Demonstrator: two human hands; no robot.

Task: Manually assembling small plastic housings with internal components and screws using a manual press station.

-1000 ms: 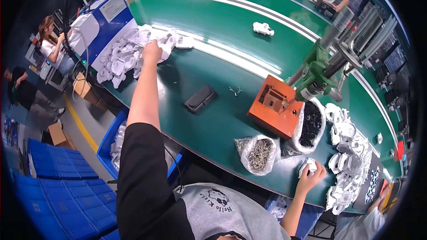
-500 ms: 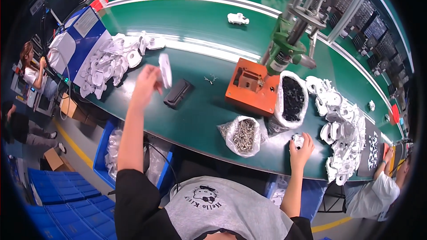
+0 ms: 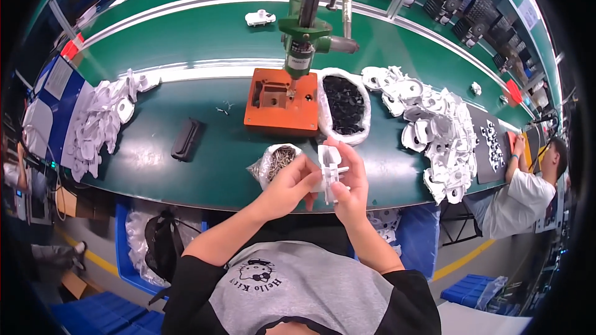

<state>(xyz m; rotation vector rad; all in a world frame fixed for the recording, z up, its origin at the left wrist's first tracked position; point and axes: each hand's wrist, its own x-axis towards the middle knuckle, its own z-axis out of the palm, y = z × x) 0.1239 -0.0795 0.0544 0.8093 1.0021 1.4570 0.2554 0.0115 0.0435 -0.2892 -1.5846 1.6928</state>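
Note:
In front of my body, both hands meet at a white molded plastic part (image 3: 329,164) held upright above the table's near edge. My right hand (image 3: 352,180) wraps round its right side, with the thumb pressed on its lower front. My left hand (image 3: 292,187) is closed at its left side, finger and thumb pinched together at the part. Whether a second small piece lies between those left fingers is hidden. Just behind my left hand is a clear bag of metal pins or screws (image 3: 280,160). Beyond it stands an orange fixture block (image 3: 279,118) under a green press (image 3: 300,49).
A white sack of black pieces (image 3: 345,107) stands right of the fixture. White parts are heaped at the left (image 3: 99,124) and right (image 3: 444,142). A dark oblong case (image 3: 187,139) lies left on the green table. A co-worker (image 3: 528,180) sits at far right.
My left hand has come from the left heap to the middle with a white part, and my right hand has moved in to meet it. The view has shifted to the right.

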